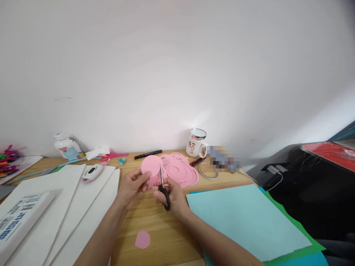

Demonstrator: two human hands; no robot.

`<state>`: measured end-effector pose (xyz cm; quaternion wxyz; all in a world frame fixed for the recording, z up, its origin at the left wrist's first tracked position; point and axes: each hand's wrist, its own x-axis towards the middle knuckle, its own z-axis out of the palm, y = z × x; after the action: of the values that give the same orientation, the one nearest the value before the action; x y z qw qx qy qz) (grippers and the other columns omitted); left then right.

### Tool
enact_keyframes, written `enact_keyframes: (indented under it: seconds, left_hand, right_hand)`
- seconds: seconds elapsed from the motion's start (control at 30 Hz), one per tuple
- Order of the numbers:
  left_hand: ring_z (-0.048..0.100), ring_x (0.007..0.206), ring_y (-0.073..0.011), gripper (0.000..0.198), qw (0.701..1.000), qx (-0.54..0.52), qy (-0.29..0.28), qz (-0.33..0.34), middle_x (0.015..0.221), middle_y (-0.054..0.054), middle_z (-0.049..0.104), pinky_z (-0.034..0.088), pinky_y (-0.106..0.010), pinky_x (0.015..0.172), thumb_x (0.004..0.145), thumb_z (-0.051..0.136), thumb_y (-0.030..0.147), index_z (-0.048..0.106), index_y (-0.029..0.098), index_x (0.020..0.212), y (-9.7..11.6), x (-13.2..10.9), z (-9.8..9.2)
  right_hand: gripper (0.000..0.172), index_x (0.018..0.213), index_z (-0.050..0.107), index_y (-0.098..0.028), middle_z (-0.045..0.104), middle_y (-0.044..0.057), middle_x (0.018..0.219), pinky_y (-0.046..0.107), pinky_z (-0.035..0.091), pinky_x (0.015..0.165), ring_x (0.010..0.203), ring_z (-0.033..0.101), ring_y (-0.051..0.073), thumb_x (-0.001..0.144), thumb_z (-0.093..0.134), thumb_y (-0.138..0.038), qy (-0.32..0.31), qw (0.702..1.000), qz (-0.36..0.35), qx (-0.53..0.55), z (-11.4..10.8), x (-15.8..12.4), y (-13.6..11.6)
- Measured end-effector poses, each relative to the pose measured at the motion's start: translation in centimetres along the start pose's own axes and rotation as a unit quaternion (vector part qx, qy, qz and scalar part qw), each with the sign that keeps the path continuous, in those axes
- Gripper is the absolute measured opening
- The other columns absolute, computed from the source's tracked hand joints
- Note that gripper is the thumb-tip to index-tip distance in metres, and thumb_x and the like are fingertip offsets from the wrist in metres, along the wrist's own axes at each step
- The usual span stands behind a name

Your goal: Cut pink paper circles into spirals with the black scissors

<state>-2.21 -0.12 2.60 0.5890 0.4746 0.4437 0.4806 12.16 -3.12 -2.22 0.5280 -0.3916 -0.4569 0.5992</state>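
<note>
Between the thumb and fingers of my left hand (135, 186) is a round pink paper disc (150, 165), held up above the table. My right hand (173, 197) grips a pair of scissors (164, 192) by the black handles, blades pointing up. The blades stand at the disc's right edge; whether they touch the paper I cannot tell. Behind both hands lies a heap of pink paper rings and circles (183, 171). A small pink paper petal shape (142, 239) rests on the wood nearer to me.
White sheets (105, 192) with a white box (23, 218) cover the left side. Light blue paper (244, 218) over green sheets lies right. Along the wall stand a white mug (195, 146), a black marker (148, 154), pink scissors (113, 156) and a white bottle (68, 146).
</note>
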Motion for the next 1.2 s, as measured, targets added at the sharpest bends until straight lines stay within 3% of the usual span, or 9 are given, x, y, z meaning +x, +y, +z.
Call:
enact_keyframes:
  seconds: [0.17, 0.37, 0.6, 1.0, 1.2]
  left_hand:
    - [0.037, 0.034, -0.0037, 0.036, 1.0, -0.026, -0.01, -0.009, 0.043, 0.005, 0.053, 0.024, -0.018, 0.036, 0.059, 0.08, 0.042, 0.056, 0.015, 0.056, -0.02, -0.06, 0.49]
    - [0.032, 0.036, -0.0034, 0.038, 1.0, 0.028, -0.007, -0.013, 0.038, 0.006, 0.046, 0.022, -0.018, 0.037, 0.057, 0.08, 0.041, 0.054, 0.014, 0.048, -0.26, -0.25, 0.49]
    - [0.033, 0.037, -0.0043, 0.033, 0.997, 0.063, -0.033, -0.026, 0.042, 0.003, 0.051, 0.02, -0.019, 0.037, 0.056, 0.079, 0.04, 0.06, 0.014, 0.05, 0.03, -0.33, 0.45]
    - [0.033, 0.038, -0.0043, 0.029, 0.998, 0.057, -0.029, -0.013, 0.043, 0.003, 0.05, 0.021, -0.019, 0.038, 0.055, 0.08, 0.039, 0.067, 0.013, 0.055, -0.01, -0.18, 0.3]
    - [0.035, 0.038, -0.0045, 0.031, 0.999, 0.047, -0.028, -0.002, 0.046, 0.002, 0.055, 0.022, -0.019, 0.038, 0.056, 0.08, 0.039, 0.063, 0.013, 0.053, 0.16, -0.21, 0.18]
  right_hand:
    - [0.042, 0.077, 0.05, -0.021, 0.049, -0.009, 0.044, 0.019, 0.03, 0.04, 0.039, 0.043, 0.009, 0.057, 0.081, -0.042, -0.012, 1.0, 0.005, -0.013, 0.22, -0.11, 0.03]
    - [0.044, 0.076, 0.049, -0.022, 0.045, -0.01, 0.049, 0.019, 0.029, 0.042, 0.043, 0.04, 0.008, 0.055, 0.082, -0.041, -0.029, 0.999, -0.01, -0.01, 0.29, -0.12, 0.02]
    - [0.049, 0.085, 0.053, -0.021, 0.052, -0.005, 0.061, 0.024, 0.038, 0.054, 0.057, 0.046, 0.013, 0.052, 0.085, -0.039, -0.019, 0.999, -0.049, 0.011, 0.1, 0.1, -0.27]
    - [0.046, 0.081, 0.05, -0.022, 0.044, -0.008, 0.057, 0.022, 0.031, 0.049, 0.051, 0.037, 0.01, 0.054, 0.083, -0.039, -0.032, 0.998, -0.046, 0.021, 0.14, 0.08, -0.43]
    - [0.045, 0.079, 0.051, -0.021, 0.044, -0.008, 0.055, 0.02, 0.029, 0.046, 0.048, 0.036, 0.009, 0.053, 0.084, -0.037, -0.019, 0.999, -0.03, 0.024, 0.18, 0.08, -0.32]
